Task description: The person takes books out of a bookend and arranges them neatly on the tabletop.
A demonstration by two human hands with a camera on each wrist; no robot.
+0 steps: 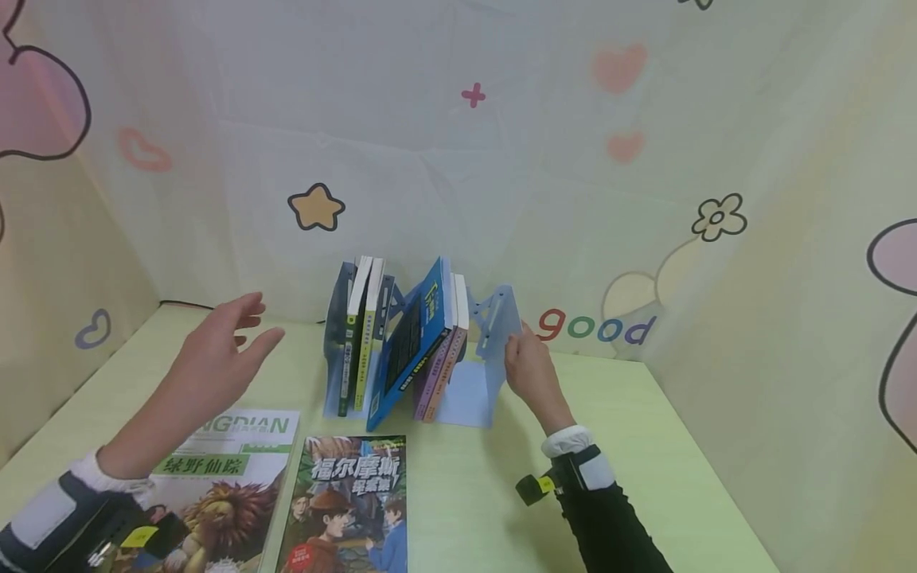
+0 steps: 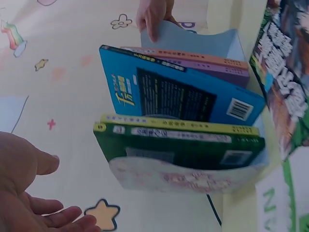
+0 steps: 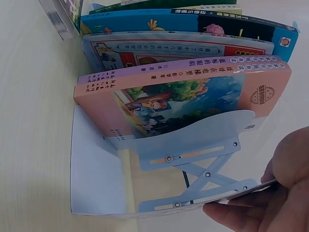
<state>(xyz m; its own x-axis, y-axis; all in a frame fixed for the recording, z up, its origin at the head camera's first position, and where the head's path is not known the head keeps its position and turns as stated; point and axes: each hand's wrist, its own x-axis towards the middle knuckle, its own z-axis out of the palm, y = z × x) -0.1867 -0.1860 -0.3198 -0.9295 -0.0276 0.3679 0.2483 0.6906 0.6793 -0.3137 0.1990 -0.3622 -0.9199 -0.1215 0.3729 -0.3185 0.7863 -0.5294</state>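
Note:
A light blue expandable book rack (image 1: 462, 394) stands on the table, several books between its end panels. My right hand (image 1: 533, 370) pinches the rack's right end panel (image 1: 505, 342) at its outer edge; in the right wrist view the thumb and fingers lie on either side of it. A crossed metal linkage (image 3: 207, 175) shows beside that panel. A blue book (image 1: 415, 334) leans right against a purple book and an orange-pink book (image 3: 183, 101). Green and yellow books (image 1: 365, 342) stand near the left panel. My left hand (image 1: 222, 358) hovers left of the rack, fingers spread, holding nothing.
Two books lie flat at the table's front: one with a lion cover (image 1: 232, 509), partly under my left forearm, and a detective comic-style one (image 1: 351, 501) beside it. A patterned cloth (image 1: 444, 183) hangs behind the table and along its sides.

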